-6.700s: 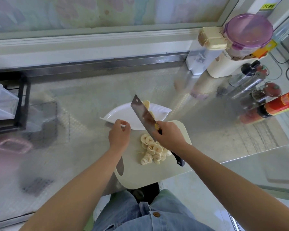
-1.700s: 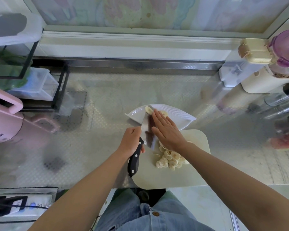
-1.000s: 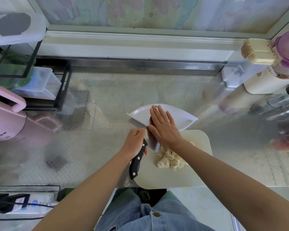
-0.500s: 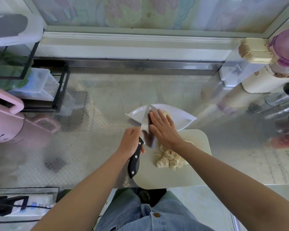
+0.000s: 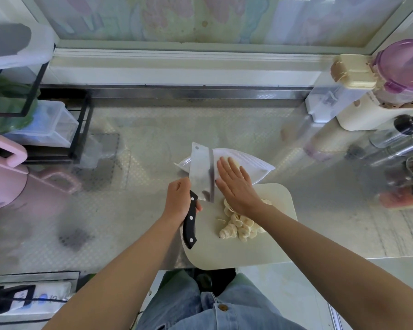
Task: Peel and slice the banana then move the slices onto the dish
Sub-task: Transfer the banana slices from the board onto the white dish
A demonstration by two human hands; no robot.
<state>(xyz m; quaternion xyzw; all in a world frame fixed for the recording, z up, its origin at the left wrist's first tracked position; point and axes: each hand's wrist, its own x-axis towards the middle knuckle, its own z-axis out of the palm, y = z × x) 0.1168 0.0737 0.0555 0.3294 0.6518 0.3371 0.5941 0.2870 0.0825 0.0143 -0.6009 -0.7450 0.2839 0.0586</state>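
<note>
- Left hand (image 5: 179,201) grips the cleaver (image 5: 200,172) handle; blade runs up-frame over dish (image 5: 250,163).
- Right hand (image 5: 236,186) flat, holding nothing, just right of blade.
- Banana slices (image 5: 239,228) on cutting board (image 5: 224,253), below blade, nearer right hand.

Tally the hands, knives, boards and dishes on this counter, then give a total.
Hands: 2, left hand and right hand
Knife: 1
Board: 1
Dish: 1
Total: 5
</note>
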